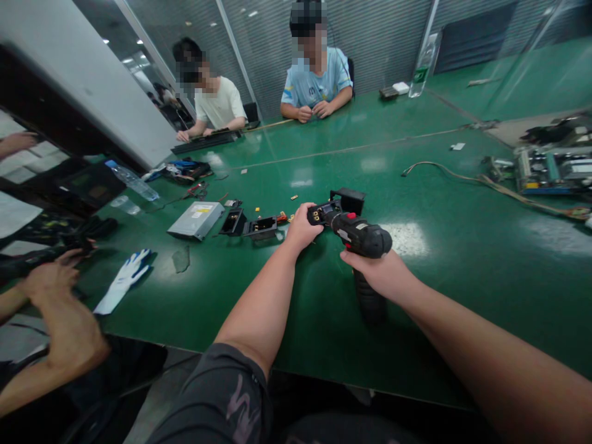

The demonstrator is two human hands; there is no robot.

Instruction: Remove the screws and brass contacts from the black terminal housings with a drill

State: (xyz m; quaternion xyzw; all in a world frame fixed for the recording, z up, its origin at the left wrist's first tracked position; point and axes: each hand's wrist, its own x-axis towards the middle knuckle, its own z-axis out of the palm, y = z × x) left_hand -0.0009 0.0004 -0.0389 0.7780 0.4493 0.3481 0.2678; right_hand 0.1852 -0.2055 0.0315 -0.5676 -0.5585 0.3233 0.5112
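Observation:
My right hand [380, 271] is wrapped round the grip of a black electric screwdriver [361, 237] with a red switch, its nose pointing left. My left hand [300, 227] is closed on a small black part with brass contacts [320, 213] right at the driver's tip. Both are held just above the green table [416, 277]. A black boxy piece [350, 200] stands just behind the driver.
Left of my hands lie black plastic parts [252, 225], a grey drive unit [196, 219], a white-and-blue glove [124, 280] and a water bottle [132, 180]. Another person's hands [50, 290] work at far left. Two people sit across the table. Circuit boards [550, 168] and cables lie at right.

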